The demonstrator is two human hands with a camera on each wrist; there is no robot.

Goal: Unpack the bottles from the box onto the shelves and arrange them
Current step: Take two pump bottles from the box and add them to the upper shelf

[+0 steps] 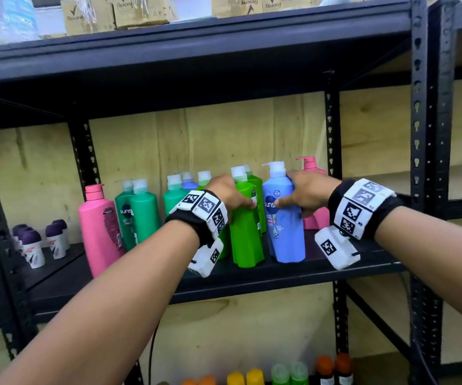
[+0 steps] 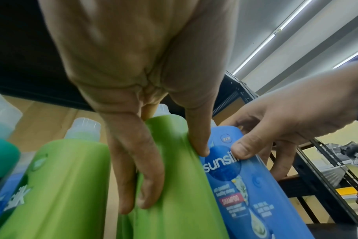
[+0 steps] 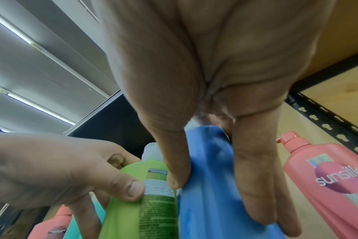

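A light green bottle [image 1: 245,232] stands near the front of the black shelf [image 1: 252,276], and my left hand [image 1: 231,194] grips its shoulder, thumb on the front and fingers round the side [image 2: 145,169]. Beside it on the right stands a blue Sunsilk shampoo bottle [image 1: 285,226] with a white pump; my right hand [image 1: 299,194] grips its upper body. In the right wrist view my right thumb and fingers clasp the blue bottle [image 3: 206,186], next to the green bottle [image 3: 141,202]. The two bottles touch side by side. No box is in view.
More bottles stand on the same shelf: a pink one [image 1: 99,226] at the left, dark green ones [image 1: 138,215], others behind, a pink pump bottle [image 1: 314,190] behind my right hand. Small roll-on bottles [image 1: 34,245] sit far left. Cardboard cartons [image 1: 113,13] fill the shelf above.
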